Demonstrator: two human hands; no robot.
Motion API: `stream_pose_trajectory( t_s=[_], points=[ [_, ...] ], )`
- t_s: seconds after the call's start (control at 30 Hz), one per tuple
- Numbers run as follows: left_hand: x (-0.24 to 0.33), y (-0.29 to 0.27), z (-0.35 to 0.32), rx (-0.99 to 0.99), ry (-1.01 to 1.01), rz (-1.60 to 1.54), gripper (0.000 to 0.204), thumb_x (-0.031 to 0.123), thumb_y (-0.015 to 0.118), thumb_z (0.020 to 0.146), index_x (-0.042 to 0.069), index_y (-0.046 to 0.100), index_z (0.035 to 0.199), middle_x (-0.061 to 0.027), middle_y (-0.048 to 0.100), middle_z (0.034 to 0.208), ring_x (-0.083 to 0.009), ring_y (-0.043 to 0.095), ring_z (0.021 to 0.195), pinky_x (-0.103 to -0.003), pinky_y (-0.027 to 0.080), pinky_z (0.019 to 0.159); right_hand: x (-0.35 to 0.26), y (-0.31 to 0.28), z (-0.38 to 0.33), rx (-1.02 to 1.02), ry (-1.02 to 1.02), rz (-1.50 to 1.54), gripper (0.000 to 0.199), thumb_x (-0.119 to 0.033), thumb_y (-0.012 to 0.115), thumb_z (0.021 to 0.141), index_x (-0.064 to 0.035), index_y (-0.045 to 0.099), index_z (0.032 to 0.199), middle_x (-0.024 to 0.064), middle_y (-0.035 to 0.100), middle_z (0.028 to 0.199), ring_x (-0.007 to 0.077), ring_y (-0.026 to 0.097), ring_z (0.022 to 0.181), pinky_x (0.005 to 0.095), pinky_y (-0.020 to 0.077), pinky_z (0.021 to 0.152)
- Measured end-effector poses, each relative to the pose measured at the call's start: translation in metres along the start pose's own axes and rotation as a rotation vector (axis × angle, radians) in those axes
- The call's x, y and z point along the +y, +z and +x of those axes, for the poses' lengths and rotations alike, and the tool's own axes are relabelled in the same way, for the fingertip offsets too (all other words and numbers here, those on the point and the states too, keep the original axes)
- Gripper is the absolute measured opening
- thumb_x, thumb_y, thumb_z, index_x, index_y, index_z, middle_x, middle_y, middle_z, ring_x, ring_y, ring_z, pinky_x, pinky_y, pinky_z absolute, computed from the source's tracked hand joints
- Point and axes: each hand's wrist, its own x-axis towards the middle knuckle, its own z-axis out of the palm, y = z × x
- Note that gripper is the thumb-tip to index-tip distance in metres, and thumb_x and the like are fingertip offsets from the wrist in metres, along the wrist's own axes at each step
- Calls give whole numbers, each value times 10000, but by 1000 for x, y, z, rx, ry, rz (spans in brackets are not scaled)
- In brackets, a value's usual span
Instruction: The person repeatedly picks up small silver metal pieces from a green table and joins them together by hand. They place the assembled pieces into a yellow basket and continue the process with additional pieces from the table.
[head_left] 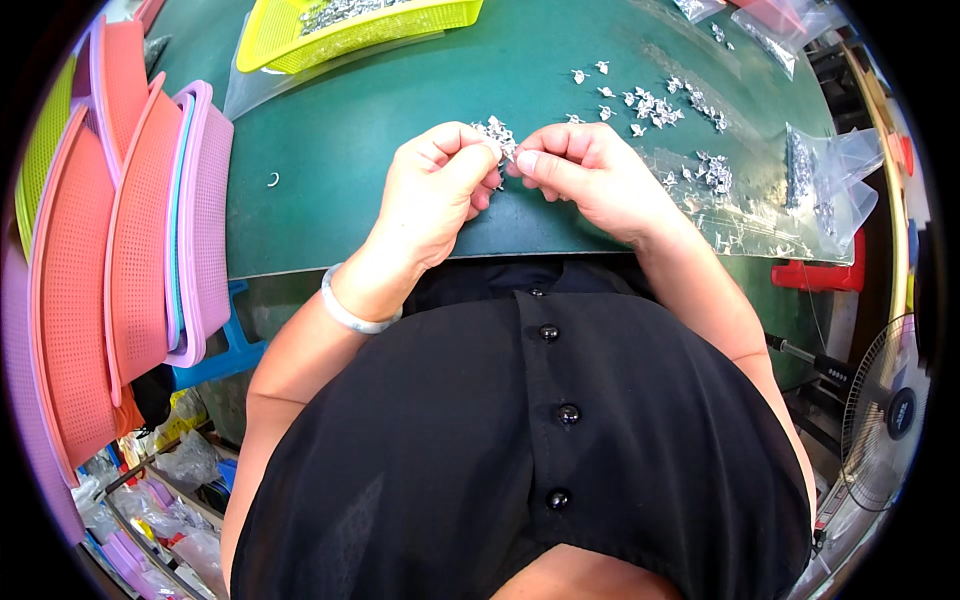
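Observation:
Near the table's front edge, my left hand [428,185] and my right hand [592,172] almost meet, fingertips pinched together. Each is closed on a tiny silver metal piece, mostly hidden by the fingers. Just beyond the fingertips lies a small heap of silver metal parts [494,130]. More small silver parts [655,108] are scattered to the right of my right hand. Another cluster of metal parts [713,172] rests on clear plastic at the front right. One curved silver piece [273,180] lies alone, left of my left hand.
A yellow-green basket [262,48] with metal pieces stands on the green table [330,130] at the far left. Stacked orange and purple baskets [140,230] crowd the left side. Clear bags of parts [825,190] lie at the right edge, with a fan [885,410] below.

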Motion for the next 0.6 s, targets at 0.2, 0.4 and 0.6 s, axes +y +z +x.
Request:
stream_pose_trajectory(
  t_s=[0.2,0.4,0.6],
  points=[
    [-4,0,-1,17,53,19,64,117,587,842,74,599,797,15,555,658,-36,449,528,-156,323,443,2,4,1,78,-26,70,178,-154,600,819,20,638,823,-13,560,650,54,467,611,211,403,569],
    [-7,-4,-2,-37,54,-15,64,113,579,852,56,604,839,7,560,670,-37,449,519,-154,307,427,8,4,1,189,-282,-224,112,-96,613,785,14,620,808,24,567,689,110,538,623,247,443,563],
    [-4,-5,-5,-35,-41,-78,80,120,549,871,54,593,870,-5,564,677,-48,457,512,-154,304,420,12,6,6,346,-815,-732,84,-47,641,695,-40,594,765,62,554,737,246,558,669,320,467,574]
  ],
)
